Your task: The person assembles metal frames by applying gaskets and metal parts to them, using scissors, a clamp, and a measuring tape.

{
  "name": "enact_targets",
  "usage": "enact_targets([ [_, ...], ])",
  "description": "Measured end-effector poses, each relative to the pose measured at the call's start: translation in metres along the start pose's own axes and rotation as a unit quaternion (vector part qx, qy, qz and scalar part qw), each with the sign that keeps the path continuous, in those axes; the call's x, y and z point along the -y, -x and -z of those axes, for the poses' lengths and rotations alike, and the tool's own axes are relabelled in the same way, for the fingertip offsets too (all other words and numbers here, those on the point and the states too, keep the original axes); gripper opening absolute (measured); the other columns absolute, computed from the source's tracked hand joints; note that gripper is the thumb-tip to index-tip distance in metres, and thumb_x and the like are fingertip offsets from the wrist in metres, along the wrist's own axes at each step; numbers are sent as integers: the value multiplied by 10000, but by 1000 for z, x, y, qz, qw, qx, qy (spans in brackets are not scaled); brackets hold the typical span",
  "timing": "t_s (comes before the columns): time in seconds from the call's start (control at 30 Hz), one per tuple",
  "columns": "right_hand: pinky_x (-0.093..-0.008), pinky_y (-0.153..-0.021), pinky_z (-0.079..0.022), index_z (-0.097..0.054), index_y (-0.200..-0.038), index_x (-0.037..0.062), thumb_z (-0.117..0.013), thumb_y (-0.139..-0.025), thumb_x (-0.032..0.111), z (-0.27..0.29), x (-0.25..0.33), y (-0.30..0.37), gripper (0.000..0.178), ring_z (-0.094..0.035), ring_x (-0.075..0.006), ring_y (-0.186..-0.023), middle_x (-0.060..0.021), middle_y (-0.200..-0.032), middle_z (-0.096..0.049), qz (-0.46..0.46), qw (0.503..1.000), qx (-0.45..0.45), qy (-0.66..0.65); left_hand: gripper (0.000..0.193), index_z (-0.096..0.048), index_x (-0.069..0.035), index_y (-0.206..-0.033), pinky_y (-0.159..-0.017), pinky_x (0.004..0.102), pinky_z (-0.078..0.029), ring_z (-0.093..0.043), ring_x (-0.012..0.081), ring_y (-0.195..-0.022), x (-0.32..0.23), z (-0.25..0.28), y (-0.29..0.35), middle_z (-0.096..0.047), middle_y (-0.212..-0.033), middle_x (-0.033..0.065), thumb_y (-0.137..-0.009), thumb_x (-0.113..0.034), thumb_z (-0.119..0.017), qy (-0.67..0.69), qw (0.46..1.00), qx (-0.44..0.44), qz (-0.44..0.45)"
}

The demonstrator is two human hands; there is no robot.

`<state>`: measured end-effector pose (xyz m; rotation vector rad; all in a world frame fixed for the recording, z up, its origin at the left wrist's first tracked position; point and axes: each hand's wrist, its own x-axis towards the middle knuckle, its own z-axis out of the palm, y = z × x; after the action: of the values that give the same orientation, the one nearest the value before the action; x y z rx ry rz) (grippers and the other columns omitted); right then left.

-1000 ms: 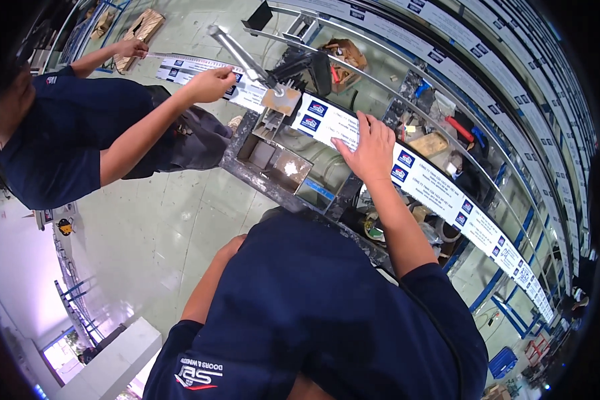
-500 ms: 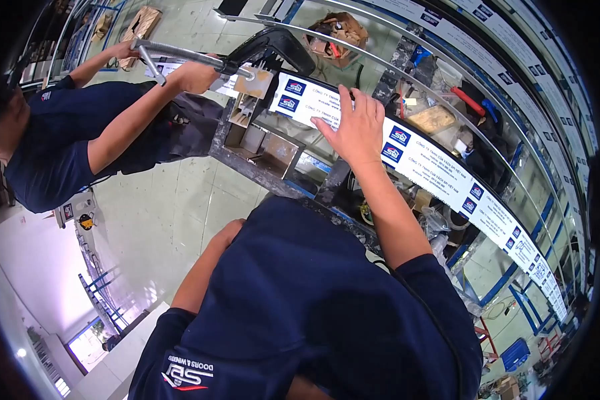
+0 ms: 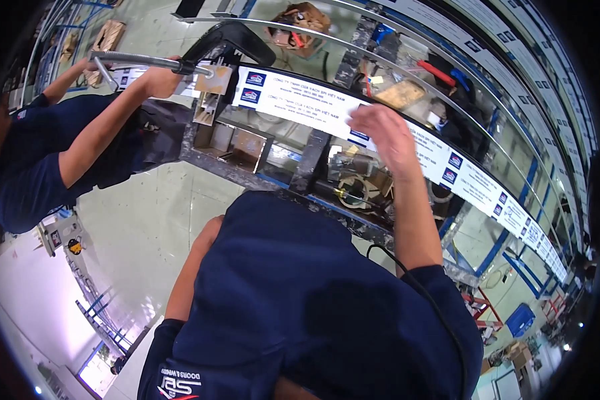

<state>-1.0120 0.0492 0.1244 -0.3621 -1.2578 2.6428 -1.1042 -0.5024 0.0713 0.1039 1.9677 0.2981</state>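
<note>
My right hand is over a long profile covered in printed white film, its fingers stretched forward and slightly bent, a little blurred. Nothing shows in its grasp; whether the fingertips touch the film I cannot tell. My left hand is down beside my torso, its fingers hidden behind the dark blue shirt. At the profile's left end, a co-worker's hand grips a threaded metal bar with a side handle. The bar meets a small flat plate there, close to a black curved part.
A dark metal bench frame with open bays supports the profile. Behind it are a red-handled tool, a tan block and a cardboard box of scraps. More long profiles run along the far right. The co-worker stands at left.
My right hand has shifted right along the profile, its spread fingers drawing closer together. The view has moved, so the bench and co-worker appear farther left. The co-worker still grips the bar.
</note>
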Motion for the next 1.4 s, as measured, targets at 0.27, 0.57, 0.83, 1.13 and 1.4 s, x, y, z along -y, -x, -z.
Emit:
enact_targets([
  [0.27,-349,-940,-534,-725,-1061,-19,-624,-1095,333,42,47,123,369,-700,-214,-984,-114,-1040,-746,-50,983,-134,118,634,-694,66,-1325,-1089,443,-516,-666,431,-1301,35,-13,-21,-711,-1305,331,-961,-453,-667,13,995,-29,-99],
  [0.57,-307,-969,-550,-716,-1233,-4,-712,-1034,61,-75,-20,69,210,-694,-138,-1080,-54,-1137,-758,-35,892,-34,450,700,-703,30,-1324,-1088,494,-518,-648,470,-1285,63,-25,-59,-690,-1322,332,-921,-537,-635,-8,996,-52,-74],
  [0.83,-331,-959,-561,-720,-1277,12,-725,-1026,90,-244,-75,-1,263,-715,-170,-1073,-81,-1170,-759,-55,857,198,473,666,-718,16,-1291,-1062,490,-542,-669,465,-1244,148,-40,-33,-707,-1307,305,-894,-515,-656,10,995,-64,-72],
  [1.13,-354,-919,-587,-728,-1280,17,-735,-1021,169,-410,-199,-41,300,-737,-203,-1031,-105,-1208,-748,-107,717,481,493,707,-687,44,-1364,-1097,464,-531,-661,432,-1293,255,-106,31,-683,-1370,301,-950,-528,-642,328,924,-197,20],
  [1.4,-332,-983,-562,-711,-1301,-7,-734,-1035,175,-481,-317,-57,324,-725,-178,-1092,-111,-1173,-776,-225,532,642,504,661,-715,48,-1277,-1043,498,-530,-688,462,-1198,209,-142,106,-732,-1241,294,-1040,-559,-599,505,764,-385,117],
])
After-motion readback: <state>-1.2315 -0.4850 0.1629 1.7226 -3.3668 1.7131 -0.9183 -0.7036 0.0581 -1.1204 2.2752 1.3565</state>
